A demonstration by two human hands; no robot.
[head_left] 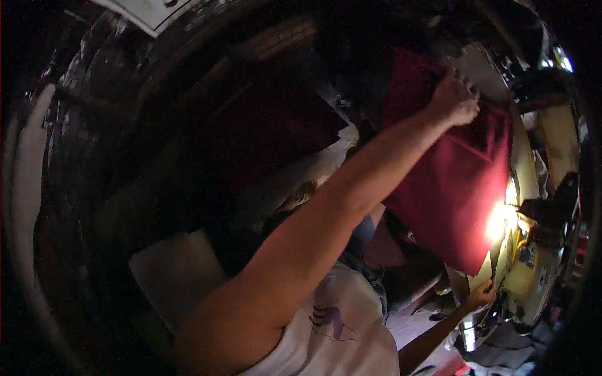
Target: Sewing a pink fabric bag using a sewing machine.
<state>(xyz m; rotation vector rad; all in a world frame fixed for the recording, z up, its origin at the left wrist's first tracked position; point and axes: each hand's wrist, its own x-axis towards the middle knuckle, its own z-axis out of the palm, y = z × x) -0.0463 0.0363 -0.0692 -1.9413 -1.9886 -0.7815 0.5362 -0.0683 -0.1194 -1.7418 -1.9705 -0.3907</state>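
A sheet of dark red cloth (pixel 439 182) spreads over a work surface at the right, with a folded, raised part near its upper right. My left hand (pixel 456 100) reaches far across to the cloth's upper part, its fingers curled closed on the cloth. Lower down, my right hand (pixel 483 294) is just below the cloth's bottom corner. Its fingers are closed around a thin, dark, pointed thing (pixel 494 266), too dim to name. A bright lamp (pixel 501 219) shines beside the cloth's right edge, above my right hand.
A pale machine body (pixel 533 282) with yellow parts stands right of the lamp. A beige piece (pixel 481 72) lies beyond my left hand. Darker red cloth pieces (pixel 269 131) lie in shadow at the left, and a pale panel (pixel 175 269) is at the lower left.
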